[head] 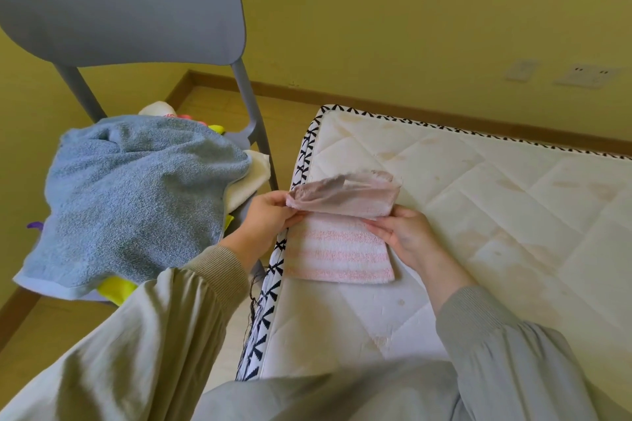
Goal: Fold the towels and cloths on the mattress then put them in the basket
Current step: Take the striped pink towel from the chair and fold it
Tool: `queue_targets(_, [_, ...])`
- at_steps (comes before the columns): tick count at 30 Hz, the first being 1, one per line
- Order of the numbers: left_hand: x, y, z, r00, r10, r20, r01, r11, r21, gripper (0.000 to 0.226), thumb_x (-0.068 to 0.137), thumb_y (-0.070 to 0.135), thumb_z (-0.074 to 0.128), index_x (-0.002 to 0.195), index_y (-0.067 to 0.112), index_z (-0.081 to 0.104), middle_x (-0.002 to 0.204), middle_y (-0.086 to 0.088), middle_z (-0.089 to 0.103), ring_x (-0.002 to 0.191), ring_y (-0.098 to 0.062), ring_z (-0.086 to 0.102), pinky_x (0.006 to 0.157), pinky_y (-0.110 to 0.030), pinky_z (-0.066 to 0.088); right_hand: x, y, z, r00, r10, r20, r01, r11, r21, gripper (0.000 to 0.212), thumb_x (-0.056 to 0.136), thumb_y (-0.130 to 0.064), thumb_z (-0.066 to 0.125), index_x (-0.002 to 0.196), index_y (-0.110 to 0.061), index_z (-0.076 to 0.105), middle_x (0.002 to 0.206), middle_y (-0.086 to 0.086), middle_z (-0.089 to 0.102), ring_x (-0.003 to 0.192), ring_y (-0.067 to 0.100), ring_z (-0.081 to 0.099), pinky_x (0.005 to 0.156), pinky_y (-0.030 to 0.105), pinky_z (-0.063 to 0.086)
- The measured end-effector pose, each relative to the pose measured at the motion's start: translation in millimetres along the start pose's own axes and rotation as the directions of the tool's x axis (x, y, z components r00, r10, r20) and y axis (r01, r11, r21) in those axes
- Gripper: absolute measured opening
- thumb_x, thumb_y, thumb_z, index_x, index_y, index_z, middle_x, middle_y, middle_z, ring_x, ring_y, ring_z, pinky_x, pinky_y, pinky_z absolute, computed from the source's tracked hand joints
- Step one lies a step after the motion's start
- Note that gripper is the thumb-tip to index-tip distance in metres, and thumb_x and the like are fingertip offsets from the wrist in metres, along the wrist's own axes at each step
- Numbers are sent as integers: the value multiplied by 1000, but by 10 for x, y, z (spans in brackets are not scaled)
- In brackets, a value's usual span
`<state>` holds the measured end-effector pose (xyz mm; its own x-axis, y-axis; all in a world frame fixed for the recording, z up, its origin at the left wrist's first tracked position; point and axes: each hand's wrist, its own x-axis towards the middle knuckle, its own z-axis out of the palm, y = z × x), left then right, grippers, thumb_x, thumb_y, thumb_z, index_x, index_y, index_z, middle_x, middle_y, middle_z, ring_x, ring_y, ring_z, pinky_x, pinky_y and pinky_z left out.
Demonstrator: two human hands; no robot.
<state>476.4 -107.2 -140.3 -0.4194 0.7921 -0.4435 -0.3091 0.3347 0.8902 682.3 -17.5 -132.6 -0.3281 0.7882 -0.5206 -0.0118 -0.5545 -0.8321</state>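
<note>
A pink-striped washcloth [338,251] lies at the left edge of the mattress [496,215], its far half lifted and folded toward the person. The left hand [265,215] has its grip pinched on the flap's left corner. The right hand [405,232] grips the fold at the right. A blue towel [136,198] is heaped over a white cloth [246,181] on the grey chair [119,0] beside the mattress.

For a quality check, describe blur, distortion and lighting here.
Head view: wide-angle distortion bows the chair back and mattress edge; the lifted flap of the pink striped cloth is motion-blurred, the left hand and right hand sharper; soft, even, yellow-tinted light, no glare.
</note>
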Motion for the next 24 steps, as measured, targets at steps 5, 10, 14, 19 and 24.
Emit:
queue_targets(5, [-81, -2, -68, 998, -68, -1, 68, 997, -24, 31, 85, -19, 47, 72, -1, 68, 105, -16, 63, 89, -27, 65, 66, -31, 60, -35, 39, -13, 991, -86, -104, 56, 964, -259, 30, 80, 24, 46, 79, 3, 66, 73, 10, 60, 67, 20, 54, 59, 30, 45])
queue_targets(10, [-217, 70, -52, 995, -97, -22, 95, 992, -85, 36, 89, -17, 35, 71, 2, 60, 101, -16, 63, 80, -26, 61, 66, -30, 54, -142, 19, -107, 996, -24, -82, -12, 911, -412, 37, 84, 17, 43, 84, -9, 69, 73, 10, 62, 62, 20, 54, 49, 22, 43])
queue_targets(14, [-292, 77, 4, 987, -130, -99, 127, 991, -34, 13, 95, 3, 49, 85, 5, 58, 87, -13, 59, 71, -22, 57, 60, -28, 51, -237, -30, -99, 995, 91, -39, -99, 937, -335, 35, 89, 14, 40, 101, -6, 66, 78, 11, 63, 65, 20, 58, 52, 24, 51])
queue_targets(19, [-377, 16, 41, 965, -217, -148, 247, 940, 236, 38, 86, 39, 67, 106, 10, 54, 95, -13, 64, 81, -30, 69, 61, -38, 59, -322, -125, -87, 966, 241, -90, -250, 962, -105, 20, 94, -13, 44, 83, -6, 59, 77, 9, 59, 65, 21, 51, 61, 30, 44])
queue_targets(24, [-499, 44, 121, 924, -377, -64, 381, 899, 214, 22, 89, 17, 65, 100, 2, 54, 79, -18, 65, 48, -22, 67, 42, -27, 52, -368, -47, -31, 954, 285, -94, -296, 946, -132, 18, 90, -26, 62, 94, -9, 63, 87, 8, 67, 74, 24, 64, 66, 36, 55])
